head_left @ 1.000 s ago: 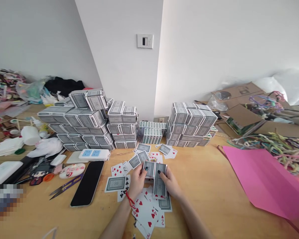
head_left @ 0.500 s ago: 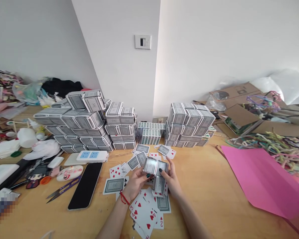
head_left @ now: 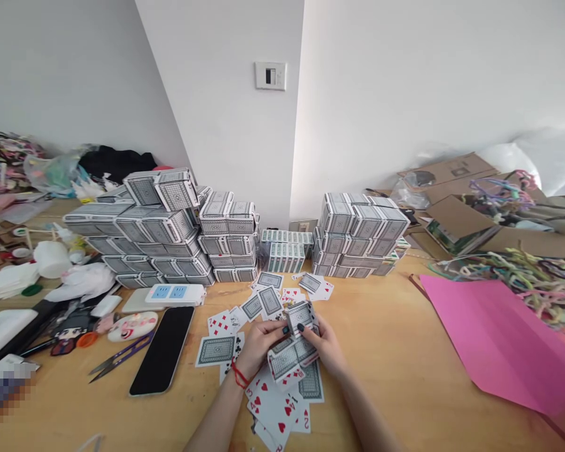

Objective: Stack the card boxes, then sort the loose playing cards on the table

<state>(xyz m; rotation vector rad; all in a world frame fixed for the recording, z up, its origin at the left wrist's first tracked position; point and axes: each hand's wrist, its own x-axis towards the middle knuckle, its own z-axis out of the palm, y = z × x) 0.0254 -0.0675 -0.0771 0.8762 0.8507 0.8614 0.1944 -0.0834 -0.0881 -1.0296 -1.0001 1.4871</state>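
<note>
Both hands hold a folded construction of grey-backed playing cards (head_left: 285, 363) above the table. My left hand (head_left: 260, 344) grips its left side, thumb with a dark nail pressed on top. My right hand (head_left: 327, 345) closes on the right side, its thumb also on the card backs; the fingers underneath are hidden. Under and below my hands lie loose face-up cards (head_left: 269, 405), among them hearts, and a face-down card (head_left: 313, 384). More loose cards (head_left: 269, 301) are spread beyond and to the left, some face down, some showing diamonds.
Stacked card blocks (head_left: 155, 226) stand at back left, with another stack (head_left: 362, 232) at back right. Between them sit small boxes (head_left: 286, 251). A phone (head_left: 162, 351), thread snips (head_left: 120, 356) and a power strip (head_left: 176, 294) lie left; pink paper (head_left: 494, 339) lies right.
The card construction has turned in my hands: its left part has swung down toward me, and another part now points up and away. Both hands remain on it.
</note>
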